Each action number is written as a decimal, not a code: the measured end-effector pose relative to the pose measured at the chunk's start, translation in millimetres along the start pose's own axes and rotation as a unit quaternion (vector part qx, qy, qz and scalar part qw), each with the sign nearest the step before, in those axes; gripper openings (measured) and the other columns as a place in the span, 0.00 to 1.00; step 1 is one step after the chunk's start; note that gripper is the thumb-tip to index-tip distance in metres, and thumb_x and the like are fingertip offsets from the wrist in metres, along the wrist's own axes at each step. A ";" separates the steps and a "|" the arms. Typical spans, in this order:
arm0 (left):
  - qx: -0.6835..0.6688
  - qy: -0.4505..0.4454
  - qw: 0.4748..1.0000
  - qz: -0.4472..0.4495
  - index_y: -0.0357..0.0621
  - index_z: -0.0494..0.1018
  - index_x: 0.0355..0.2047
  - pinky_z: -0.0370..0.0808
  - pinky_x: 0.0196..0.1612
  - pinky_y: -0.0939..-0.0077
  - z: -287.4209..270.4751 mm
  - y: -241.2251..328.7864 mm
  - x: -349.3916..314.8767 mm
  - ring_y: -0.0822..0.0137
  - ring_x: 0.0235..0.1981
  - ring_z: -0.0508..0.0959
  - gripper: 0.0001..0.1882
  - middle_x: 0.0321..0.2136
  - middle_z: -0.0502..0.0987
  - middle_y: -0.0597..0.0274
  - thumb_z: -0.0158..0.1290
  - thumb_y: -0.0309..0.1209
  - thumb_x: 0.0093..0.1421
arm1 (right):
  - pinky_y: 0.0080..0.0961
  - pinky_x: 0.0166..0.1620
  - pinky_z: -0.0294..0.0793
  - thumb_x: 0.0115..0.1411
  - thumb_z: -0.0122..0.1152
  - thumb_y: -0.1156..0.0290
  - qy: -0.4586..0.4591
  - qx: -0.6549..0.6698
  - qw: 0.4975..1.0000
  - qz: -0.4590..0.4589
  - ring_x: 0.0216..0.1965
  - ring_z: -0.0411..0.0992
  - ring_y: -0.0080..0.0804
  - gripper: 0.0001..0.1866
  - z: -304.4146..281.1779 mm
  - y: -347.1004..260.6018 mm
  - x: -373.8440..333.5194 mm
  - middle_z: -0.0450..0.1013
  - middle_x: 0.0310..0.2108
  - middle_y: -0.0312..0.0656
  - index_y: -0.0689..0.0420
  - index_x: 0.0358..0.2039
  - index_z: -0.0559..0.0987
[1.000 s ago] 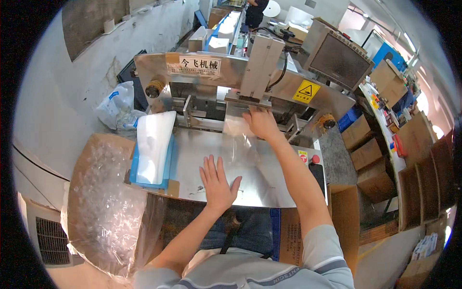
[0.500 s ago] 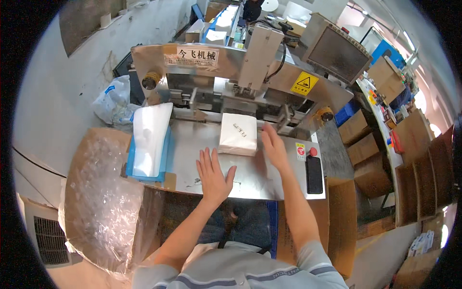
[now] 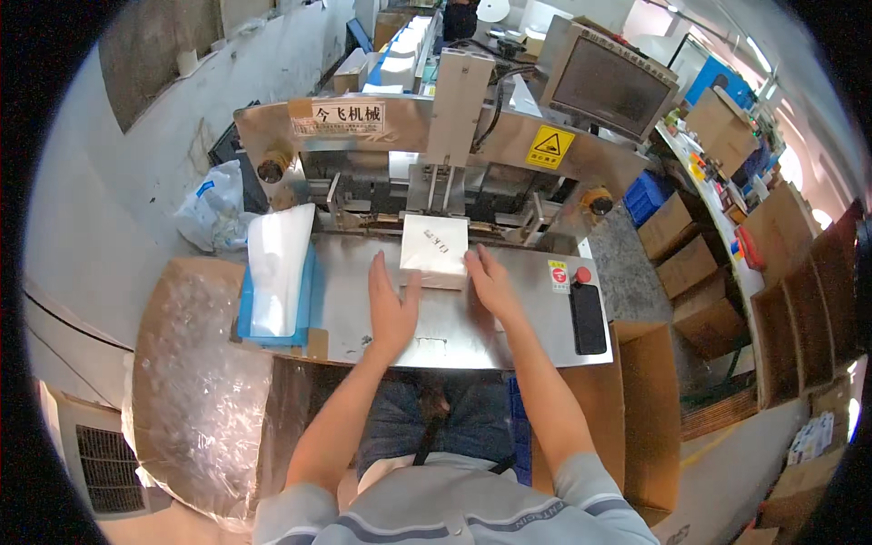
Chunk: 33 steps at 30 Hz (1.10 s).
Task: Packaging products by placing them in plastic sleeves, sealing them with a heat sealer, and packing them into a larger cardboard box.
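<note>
A square white block-shaped pack (image 3: pixel 434 247) with dark printing on top lies on the metal worktop (image 3: pixel 363 331), up against the machine's slot; it looks like a stack of paper. My left hand (image 3: pixel 392 313) is open near the pack's front left corner, palm facing inward and fingers pointing away from me. At the pack's right side is my right hand (image 3: pixel 491 286), also open, its fingertips at the edge; whether they touch it I cannot tell. Nothing is held in either hand. Behind the pack stands the metal machine (image 3: pixel 454 109) with its upright column.
White plastic sheets (image 3: pixel 280 268) rest in a blue holder (image 3: pixel 307 304) at the left. A black phone (image 3: pixel 588 318) and a red button (image 3: pixel 582 274) sit at the right. Below left is a carton full of clear plastic (image 3: pixel 195 391); an open cardboard box (image 3: pixel 649 418) stands right.
Both hands have closed in on the pack from its two sides, the right one now at its edge. Metal rods now show under the machine's column. The view has shifted slightly.
</note>
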<state>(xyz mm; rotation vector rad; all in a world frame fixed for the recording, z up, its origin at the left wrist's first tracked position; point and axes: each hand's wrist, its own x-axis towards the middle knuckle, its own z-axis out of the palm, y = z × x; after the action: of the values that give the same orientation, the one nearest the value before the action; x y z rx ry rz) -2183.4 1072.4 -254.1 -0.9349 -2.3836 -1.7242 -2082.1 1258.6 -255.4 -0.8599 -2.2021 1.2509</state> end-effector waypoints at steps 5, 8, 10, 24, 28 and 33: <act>-0.141 -0.070 0.981 -0.111 0.26 0.58 0.64 0.64 0.64 0.63 14.6 2.5 39.5 0.50 0.62 0.67 0.38 0.61 0.67 0.38 0.54 0.47 0.67 | 0.38 0.66 0.61 0.64 0.52 0.37 -0.001 0.003 1.000 -0.010 0.63 0.65 0.57 0.46 19.7 -3.3 24.1 0.66 0.61 0.67 0.72 0.62 0.66; -0.209 -0.073 0.965 -0.142 0.29 0.66 0.56 0.69 0.57 0.67 20.4 8.5 26.5 0.58 0.52 0.75 0.29 0.49 0.76 0.47 0.53 0.45 0.69 | 0.37 0.58 0.70 0.62 0.60 0.42 -0.025 0.161 0.986 0.043 0.53 0.74 0.48 0.43 15.2 -6.4 18.9 0.73 0.54 0.60 0.70 0.61 0.68; -0.236 -0.034 0.959 -0.150 0.30 0.69 0.50 0.73 0.51 0.70 14.8 4.3 9.3 0.62 0.45 0.78 0.24 0.41 0.78 0.52 0.54 0.43 0.69 | 0.33 0.51 0.74 0.59 0.69 0.49 -0.020 0.255 0.964 0.075 0.46 0.76 0.36 0.41 6.0 -14.3 0.5 0.77 0.45 0.51 0.67 0.61 0.66; 0.324 -0.251 0.898 0.161 0.42 0.68 0.62 0.64 0.65 0.54 55.0 -11.1 86.8 0.40 0.64 0.65 0.33 0.60 0.67 0.35 0.57 0.46 0.60 | 0.33 0.64 0.64 0.43 0.78 0.77 -0.018 0.300 0.950 0.080 0.61 0.67 0.38 0.53 -118.5 6.3 -153.6 0.67 0.61 0.52 0.69 0.68 0.57; 0.263 -0.288 0.907 0.159 0.38 0.73 0.55 0.66 0.62 0.54 72.5 -30.8 90.9 0.41 0.59 0.70 0.24 0.58 0.71 0.40 0.54 0.39 0.61 | 0.37 0.67 0.61 0.40 0.80 0.75 0.104 0.239 0.964 0.057 0.64 0.64 0.40 0.56 -202.0 5.1 -212.2 0.65 0.63 0.49 0.66 0.68 0.58; 0.305 -0.255 0.898 0.189 0.31 0.67 0.60 0.59 0.67 0.51 55.2 -17.1 31.5 0.39 0.65 0.63 0.28 0.63 0.64 0.36 0.50 0.39 0.66 | 0.37 0.64 0.67 0.45 0.78 0.72 0.304 0.050 0.949 0.063 0.61 0.67 0.41 0.51 -311.5 37.5 -250.5 0.68 0.61 0.50 0.66 0.67 0.60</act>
<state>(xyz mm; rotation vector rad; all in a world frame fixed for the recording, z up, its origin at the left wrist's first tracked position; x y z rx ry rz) -2201.2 1131.3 -277.3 -1.7060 -2.5141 -0.5678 -1692.4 1276.9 -160.5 -1.1723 -1.6012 0.9689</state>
